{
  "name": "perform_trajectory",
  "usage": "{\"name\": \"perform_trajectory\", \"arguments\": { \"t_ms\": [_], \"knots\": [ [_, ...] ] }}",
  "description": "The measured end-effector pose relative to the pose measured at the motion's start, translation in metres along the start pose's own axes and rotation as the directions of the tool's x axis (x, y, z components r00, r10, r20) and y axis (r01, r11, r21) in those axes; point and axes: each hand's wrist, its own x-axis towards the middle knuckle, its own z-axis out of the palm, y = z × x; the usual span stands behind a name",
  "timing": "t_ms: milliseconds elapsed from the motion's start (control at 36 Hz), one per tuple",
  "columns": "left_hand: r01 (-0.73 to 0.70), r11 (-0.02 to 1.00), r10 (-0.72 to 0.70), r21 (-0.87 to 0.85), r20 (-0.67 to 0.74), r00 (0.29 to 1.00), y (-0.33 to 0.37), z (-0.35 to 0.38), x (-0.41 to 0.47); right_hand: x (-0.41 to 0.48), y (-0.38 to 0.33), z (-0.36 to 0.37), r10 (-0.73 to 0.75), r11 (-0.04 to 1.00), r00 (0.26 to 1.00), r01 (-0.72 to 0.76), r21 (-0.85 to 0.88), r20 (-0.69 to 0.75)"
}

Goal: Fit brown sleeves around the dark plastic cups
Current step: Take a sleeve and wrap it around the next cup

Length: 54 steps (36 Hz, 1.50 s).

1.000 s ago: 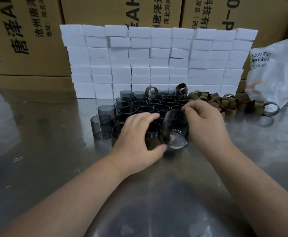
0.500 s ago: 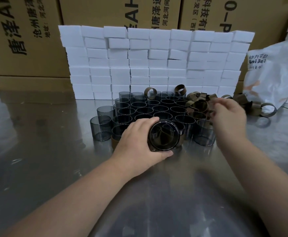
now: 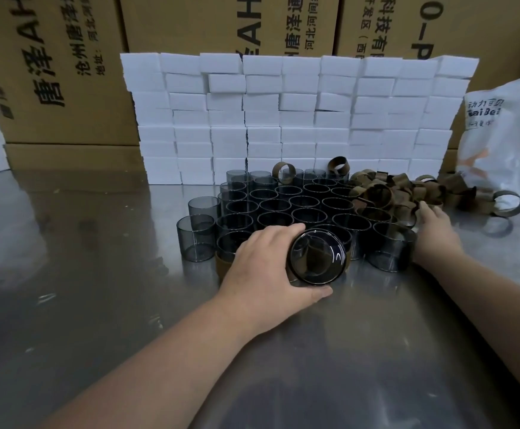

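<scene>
My left hand grips a dark plastic cup tilted on its side, its round base facing me. A brown sleeve shows at its right edge. Behind it stand several upright dark cups in a tight cluster on the steel table. A heap of brown sleeves lies to the right of the cups. My right hand rests at the near edge of that heap, fingers on the sleeves; whether it grips one is hidden.
A wall of white foam blocks stands behind the cups, with cardboard boxes beyond it. A white plastic bag sits at the far right. One loose sleeve lies near the bag. The steel table stretches toward me.
My right hand let go of the cup and moved right to the sleeve heap. My left hand now holds the cup alone, turned so its base faces me.
</scene>
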Motion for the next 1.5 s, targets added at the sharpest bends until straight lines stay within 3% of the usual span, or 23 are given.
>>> {"name": "perform_trajectory", "arguments": {
  "t_ms": [139, 306, 472, 611, 667, 806, 944, 1000, 1056, 1139, 1194, 1278, 1417, 1500],
  "knots": [
    [-0.026, 0.999, 0.026, 0.033, 0.001, 1.0, 0.0, 0.002, 0.001, 0.016, 0.001, 0.007, -0.079, 0.994, 0.986, 0.089, -0.066, 0.147],
    [-0.052, 0.997, 0.052, 0.059, 0.014, 0.999, 0.002, 0.003, 0.002, 0.019, 0.002, 0.009, -0.087, 0.995, 0.99, 0.093, -0.044, 0.113],
    [-0.046, 0.998, 0.046, 0.045, 0.012, 0.999, 0.004, 0.001, 0.001, 0.016, 0.003, 0.003, 0.192, 0.979, 0.979, -0.186, 0.079, -0.075],
    [-0.058, 0.998, 0.057, 0.039, 0.007, 0.998, 0.003, 0.001, 0.001, 0.01, 0.004, 0.002, 0.341, 0.923, 0.926, -0.296, 0.245, -0.165],
    [-0.063, 0.997, 0.063, 0.041, 0.005, 0.998, 0.003, 0.001, 0.001, 0.008, 0.003, 0.003, 0.344, 0.923, 0.917, -0.291, 0.25, -0.2],
    [-0.073, 0.996, 0.073, 0.046, 0.0, 0.997, 0.002, 0.002, 0.001, 0.01, 0.001, -0.002, 0.35, 0.932, 0.928, -0.331, 0.149, -0.125],
    [-0.075, 0.996, 0.076, 0.042, -0.011, 0.997, 0.001, 0.002, 0.002, 0.004, 0.002, -0.005, 0.342, 0.922, 0.919, -0.286, 0.262, -0.199],
    [-0.075, 0.997, 0.076, 0.032, -0.021, 0.997, 0.001, 0.002, 0.002, -0.001, 0.002, -0.007, 0.39, 0.822, 0.898, -0.239, 0.517, -0.204],
    [-0.077, 0.997, 0.078, 0.024, -0.029, 0.997, 0.001, 0.002, 0.002, -0.007, 0.001, -0.012, 0.508, 0.566, 0.849, -0.203, 0.799, -0.145],
    [-0.068, 0.997, 0.069, 0.03, -0.053, 0.996, 0.002, 0.003, 0.002, -0.014, 0.0, -0.022, 0.608, 0.272, 0.794, -0.18, 0.945, -0.023],
    [-0.046, 0.998, 0.049, 0.033, -0.102, 0.994, 0.004, 0.003, 0.002, -0.02, -0.009, -0.028, 0.597, 0.166, 0.799, -0.204, 0.965, 0.067],
    [0.016, 0.999, -0.005, 0.05, -0.214, 0.977, 0.006, 0.0, 0.003, -0.036, -0.042, -0.041, 0.543, 0.133, 0.838, -0.142, 0.981, 0.048],
    [0.13, 0.991, -0.108, 0.038, -0.37, 0.923, 0.007, -0.001, 0.005, -0.085, -0.113, -0.055, 0.254, 0.191, 0.966, 0.0, 0.982, -0.049],
    [0.169, 0.986, -0.157, -0.006, -0.406, 0.9, 0.006, -0.001, 0.006, -0.122, -0.141, -0.051, 0.038, 0.25, 0.996, 0.066, 0.966, -0.078]
  ]
}}
